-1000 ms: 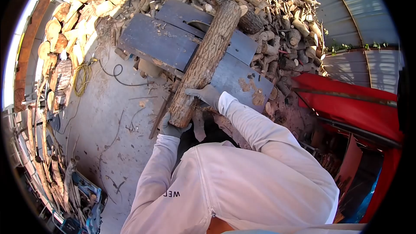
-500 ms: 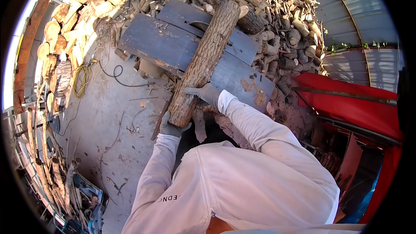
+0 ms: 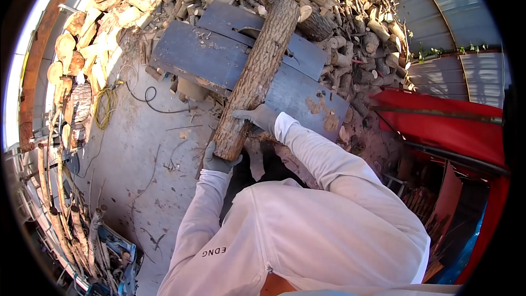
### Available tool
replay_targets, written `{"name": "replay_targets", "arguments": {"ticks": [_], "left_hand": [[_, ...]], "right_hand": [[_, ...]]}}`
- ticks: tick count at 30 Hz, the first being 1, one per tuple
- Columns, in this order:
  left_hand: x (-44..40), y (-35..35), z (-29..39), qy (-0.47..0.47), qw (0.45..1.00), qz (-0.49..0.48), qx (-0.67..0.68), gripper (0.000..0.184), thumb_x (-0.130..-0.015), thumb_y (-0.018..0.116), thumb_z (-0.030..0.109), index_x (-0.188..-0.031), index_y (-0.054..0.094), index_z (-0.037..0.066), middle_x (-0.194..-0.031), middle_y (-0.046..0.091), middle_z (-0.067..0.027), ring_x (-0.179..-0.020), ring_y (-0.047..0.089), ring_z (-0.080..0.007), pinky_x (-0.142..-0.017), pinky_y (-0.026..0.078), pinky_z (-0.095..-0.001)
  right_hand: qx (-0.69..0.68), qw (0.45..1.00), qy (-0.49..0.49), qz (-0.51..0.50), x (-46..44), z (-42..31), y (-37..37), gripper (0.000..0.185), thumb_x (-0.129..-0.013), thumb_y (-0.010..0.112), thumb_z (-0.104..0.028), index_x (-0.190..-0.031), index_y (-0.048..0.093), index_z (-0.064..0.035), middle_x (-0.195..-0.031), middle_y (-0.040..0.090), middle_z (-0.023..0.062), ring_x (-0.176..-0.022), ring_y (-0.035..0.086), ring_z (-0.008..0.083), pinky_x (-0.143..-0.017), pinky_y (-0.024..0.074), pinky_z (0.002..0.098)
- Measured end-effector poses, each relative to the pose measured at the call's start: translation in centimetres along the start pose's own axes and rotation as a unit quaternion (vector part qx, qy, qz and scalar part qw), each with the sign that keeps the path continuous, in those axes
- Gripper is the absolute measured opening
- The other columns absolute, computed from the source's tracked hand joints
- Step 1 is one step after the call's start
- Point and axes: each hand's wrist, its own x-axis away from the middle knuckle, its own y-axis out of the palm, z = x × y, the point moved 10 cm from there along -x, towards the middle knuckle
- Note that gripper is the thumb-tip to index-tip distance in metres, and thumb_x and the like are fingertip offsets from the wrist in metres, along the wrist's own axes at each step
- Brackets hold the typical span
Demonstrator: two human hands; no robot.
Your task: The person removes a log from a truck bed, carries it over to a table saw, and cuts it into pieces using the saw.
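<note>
A long, thick log [image 3: 256,74] with rough bark lies slanting across a dark metal saw table [image 3: 200,52], its near end overhanging the front edge. My left hand [image 3: 219,160], in a grey glove, is wrapped around the log's near end from below and the left. Higher up, my right hand [image 3: 260,118], gloved alike, grips the log's right side with the thumb side over the bark. Part of a curved saw blade [image 3: 249,32] shows just left of the log near the table's slot. The log hides the rest of it.
A big heap of cut branches [image 3: 350,27] rises behind the table. Split logs [image 3: 68,49] are stacked at the left, near a coiled yellow cable [image 3: 103,107]. A black cord [image 3: 156,104] crosses the concrete floor. At the right hangs a red sheet [image 3: 444,123] on a metal frame.
Both hands keep their hold on the log, which stays on the table at nearly the same slant. The view has shifted slightly.
</note>
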Motion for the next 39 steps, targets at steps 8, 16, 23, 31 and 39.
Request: {"name": "replay_targets", "arguments": {"ticks": [8, 16, 23, 31, 39], "left_hand": [[-0.2, 1.5, -1.1, -0.018, 0.997, -0.047, -0.052, 0.088, -0.086, 0.075, 0.050, -0.159, 0.040, 0.016, -0.151, 0.055, -0.0165, -0.132, 0.059, -0.0410, -0.088, 0.057, -0.0687], [0.3, 1.8, -3.3, -0.013, 0.995, -0.031, -0.093, 0.087, -0.085, 0.076, 0.047, -0.158, 0.041, 0.016, -0.152, 0.054, -0.0165, -0.134, 0.058, -0.0389, -0.091, 0.058, -0.0678], [0.2, 1.6, -11.5, -0.056, 0.996, -0.049, -0.053, 0.092, -0.081, 0.079, 0.050, -0.157, 0.042, 0.015, -0.154, 0.053, -0.0153, -0.135, 0.056, -0.0382, -0.094, 0.057, -0.0623], [1.6, 2.3, -16.8, -0.121, 0.992, -0.026, 0.034, 0.091, -0.081, 0.078, 0.059, -0.155, 0.045, 0.018, -0.153, 0.054, -0.0144, -0.135, 0.056, -0.0365, -0.097, 0.056, -0.0654], [3.8, 5.4, -15.0, -0.097, 0.991, 0.026, -0.094, 0.090, -0.084, 0.067, 0.070, -0.155, 0.045, 0.020, -0.150, 0.057, -0.0139, -0.132, 0.060, -0.0371, -0.091, 0.059, -0.0661]], "right_hand": [[-0.039, 0.999, 0.014, 0.004, 0.9, 1.4, -0.6, 0.062, -0.085, 0.085, -0.047, -0.130, 0.073, -0.0072, -0.116, 0.076, 0.0088, -0.098, 0.073, 0.0222, -0.086, 0.0595, 0.0393], [-0.058, 0.997, 0.033, 0.041, 4.0, 3.0, -2.8, 0.063, -0.082, 0.089, -0.044, -0.125, 0.075, 0.0006, -0.115, 0.077, 0.0112, -0.099, 0.073, 0.0211, -0.089, 0.0566, 0.0354], [-0.220, 0.972, -0.045, 0.074, 8.4, 7.9, -5.9, 0.049, -0.090, 0.086, -0.022, -0.126, 0.068, 0.0053, -0.120, 0.074, 0.0127, -0.107, 0.072, 0.0217, -0.093, 0.0581, 0.0372], [-0.220, 0.966, -0.031, 0.132, 11.9, 14.6, -9.1, 0.066, -0.088, 0.086, -0.037, -0.132, 0.062, 0.0058, -0.124, 0.072, 0.0171, -0.116, 0.069, 0.0243, -0.102, 0.0536, 0.0391], [0.137, 0.984, -0.022, 0.110, 13.8, 7.3, -12.4, 0.086, -0.089, 0.074, -0.065, -0.142, 0.060, 0.0013, -0.134, 0.070, 0.0160, -0.126, 0.065, 0.0309, -0.112, 0.0453, 0.0394]]}}
